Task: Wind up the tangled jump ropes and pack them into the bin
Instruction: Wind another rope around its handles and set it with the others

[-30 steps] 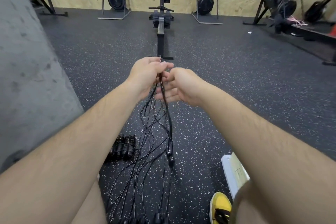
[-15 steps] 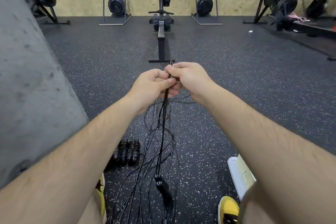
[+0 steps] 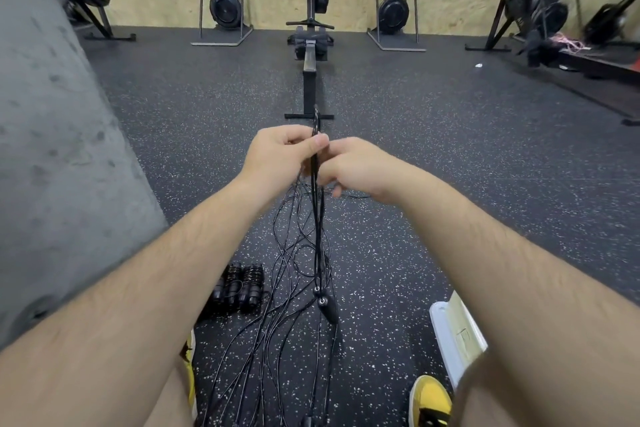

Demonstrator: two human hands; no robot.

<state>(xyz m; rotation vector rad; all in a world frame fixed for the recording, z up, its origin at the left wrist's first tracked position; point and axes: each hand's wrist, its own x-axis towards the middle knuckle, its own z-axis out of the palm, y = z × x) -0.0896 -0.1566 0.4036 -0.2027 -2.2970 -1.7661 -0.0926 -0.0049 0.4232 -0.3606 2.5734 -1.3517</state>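
Note:
A black jump rope point(image 3: 316, 218) hangs folded from my hands, its black handles point(image 3: 327, 307) dangling just above the floor. My left hand point(image 3: 277, 156) pinches the top of the folded rope between thumb and fingers. My right hand point(image 3: 356, 166) is close beside it, fingers curled round the strands just below. More thin black ropes point(image 3: 277, 340) lie tangled on the floor under the hanging one. A wound bundle of ropes point(image 3: 239, 288) sits on the floor at the left. The white bin point(image 3: 450, 333) shows only a corner at the lower right.
A grey concrete wall point(image 3: 52, 166) stands close on the left. A rowing machine rail point(image 3: 309, 80) stretches straight ahead, with other rowers point(image 3: 225, 3) upright along the plywood wall. My yellow shoes point(image 3: 429, 399) are at the bottom. The floor is speckled black rubber.
My right hand has slid from above the left hand's grip to below it on the strands. The dangling handles hang a little higher. The view has tilted slightly down.

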